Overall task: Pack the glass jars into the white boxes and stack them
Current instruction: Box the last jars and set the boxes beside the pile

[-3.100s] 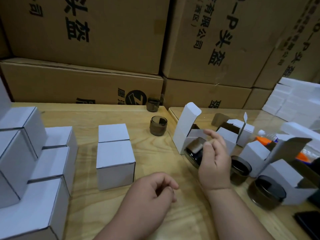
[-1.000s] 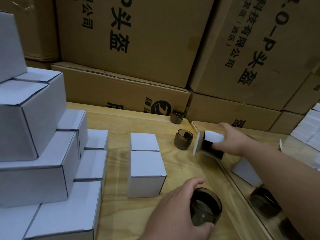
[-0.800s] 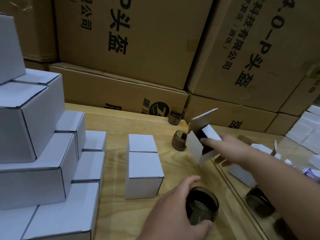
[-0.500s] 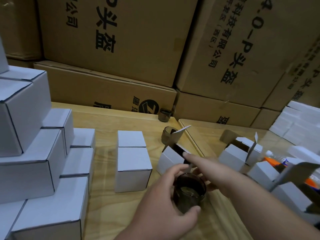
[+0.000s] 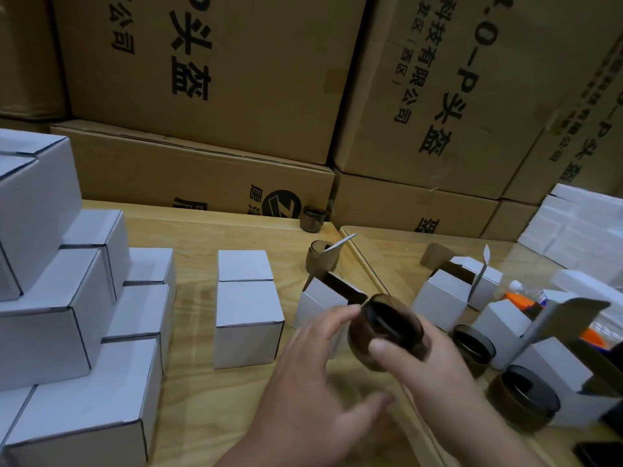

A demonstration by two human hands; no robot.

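Note:
A dark glass jar (image 5: 387, 332) is tilted in the air, its mouth facing away from me. My right hand (image 5: 435, 362) grips it with the thumb across its side. My left hand (image 5: 320, 369) is spread beside it, fingertips at the jar's left side and thumb away from it. Just behind stands an open white box (image 5: 318, 299) with its flap raised. Two closed white boxes (image 5: 247, 311) stand in a row to its left. A stepped stack of closed white boxes (image 5: 50, 315) fills the left of the wooden table (image 5: 192, 237).
Two more small jars (image 5: 315, 256) (image 5: 312, 219) stand behind the open box. On the right are several open white boxes (image 5: 438, 298), lidded jars (image 5: 473, 345) (image 5: 524, 404) and an orange-capped bottle (image 5: 519, 299). Big brown cartons (image 5: 209, 96) wall off the back.
My right hand set the open white box on the table and came back to take the jar. The jar rose and tilted, and my left hand loosened from it.

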